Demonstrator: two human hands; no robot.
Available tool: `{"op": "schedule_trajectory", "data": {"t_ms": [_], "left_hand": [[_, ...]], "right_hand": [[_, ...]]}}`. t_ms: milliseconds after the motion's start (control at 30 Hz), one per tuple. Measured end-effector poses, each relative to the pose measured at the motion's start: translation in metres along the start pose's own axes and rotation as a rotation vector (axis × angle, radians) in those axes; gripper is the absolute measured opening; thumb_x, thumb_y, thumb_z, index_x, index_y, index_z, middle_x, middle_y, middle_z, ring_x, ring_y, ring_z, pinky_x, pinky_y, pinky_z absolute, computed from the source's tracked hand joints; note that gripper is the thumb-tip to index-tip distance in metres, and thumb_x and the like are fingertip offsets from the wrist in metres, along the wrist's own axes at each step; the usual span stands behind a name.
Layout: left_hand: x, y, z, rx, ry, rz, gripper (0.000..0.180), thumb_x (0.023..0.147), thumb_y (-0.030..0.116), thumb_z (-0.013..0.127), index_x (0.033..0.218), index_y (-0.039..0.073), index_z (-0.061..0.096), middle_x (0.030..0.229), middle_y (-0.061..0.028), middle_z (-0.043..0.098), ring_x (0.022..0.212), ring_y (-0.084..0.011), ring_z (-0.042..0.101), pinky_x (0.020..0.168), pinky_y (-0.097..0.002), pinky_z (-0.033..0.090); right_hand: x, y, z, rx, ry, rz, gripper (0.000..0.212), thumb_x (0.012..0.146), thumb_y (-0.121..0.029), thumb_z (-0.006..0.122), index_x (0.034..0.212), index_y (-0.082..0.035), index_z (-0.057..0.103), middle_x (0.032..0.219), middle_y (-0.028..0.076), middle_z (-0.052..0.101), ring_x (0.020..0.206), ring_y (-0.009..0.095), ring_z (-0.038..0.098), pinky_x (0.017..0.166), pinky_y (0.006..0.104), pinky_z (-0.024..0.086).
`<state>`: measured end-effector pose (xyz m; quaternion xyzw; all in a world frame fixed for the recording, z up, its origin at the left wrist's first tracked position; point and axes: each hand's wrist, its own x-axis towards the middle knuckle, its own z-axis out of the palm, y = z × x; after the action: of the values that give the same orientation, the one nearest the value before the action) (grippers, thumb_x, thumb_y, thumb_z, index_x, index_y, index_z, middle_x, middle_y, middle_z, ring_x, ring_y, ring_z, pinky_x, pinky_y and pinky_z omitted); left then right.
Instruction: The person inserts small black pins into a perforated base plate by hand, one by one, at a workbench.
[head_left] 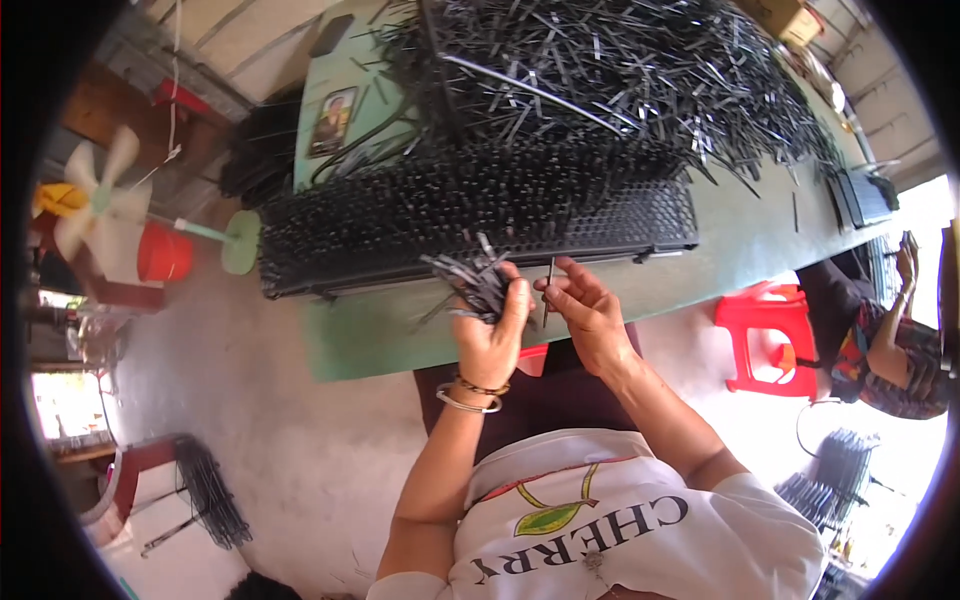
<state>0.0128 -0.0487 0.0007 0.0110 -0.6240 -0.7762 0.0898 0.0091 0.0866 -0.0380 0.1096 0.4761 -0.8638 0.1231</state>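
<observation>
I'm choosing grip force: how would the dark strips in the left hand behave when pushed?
The dark strips would probably shift apart, since their ends splay from the left hand. They look light, being thin, and likely stiff, as many jut straight.

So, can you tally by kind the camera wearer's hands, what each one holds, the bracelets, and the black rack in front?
Left hand and right hand: 2
Bunch of dark strips: 1
Single strip: 1
Dark bracelet and silver bangle: 2
Black perforated rack: 1
Total: 7

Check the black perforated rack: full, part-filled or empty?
Part-filled: black pieces crowd the left and middle of the rack, while its right end shows bare mesh.
</observation>
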Motion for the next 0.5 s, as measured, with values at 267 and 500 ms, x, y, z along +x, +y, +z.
{"op": "schedule_trajectory", "data": {"t_ms": [267,500], "left_hand": [[-0.005,-0.060,-0.032,0.324,0.030,0.179,0.010,0.089,0.006,0.060,0.096,0.001,0.055,0.084,-0.0019,0.058,0.070,-0.0073,0.056,0.065,-0.0207,0.045],[-0.001,-0.071,-0.023,0.117,0.123,0.126,0.019,0.090,0.008,0.058,0.105,0.001,0.048,0.084,-0.0018,0.058,0.068,-0.0071,0.057,0.062,-0.0214,0.047]], "right_hand": [[-0.021,-0.032,-0.036,-0.027,-0.092,0.201,0.056,0.087,-0.007,0.061,0.135,0.007,0.035,0.097,0.011,0.065,0.082,0.013,0.060,0.072,0.0245,0.048],[-0.025,-0.036,-0.022,-0.428,-0.069,-0.165,0.053,0.086,-0.004,0.060,0.134,0.002,0.040,0.094,0.009,0.065,0.078,0.015,0.062,0.074,0.0290,0.049]]}}
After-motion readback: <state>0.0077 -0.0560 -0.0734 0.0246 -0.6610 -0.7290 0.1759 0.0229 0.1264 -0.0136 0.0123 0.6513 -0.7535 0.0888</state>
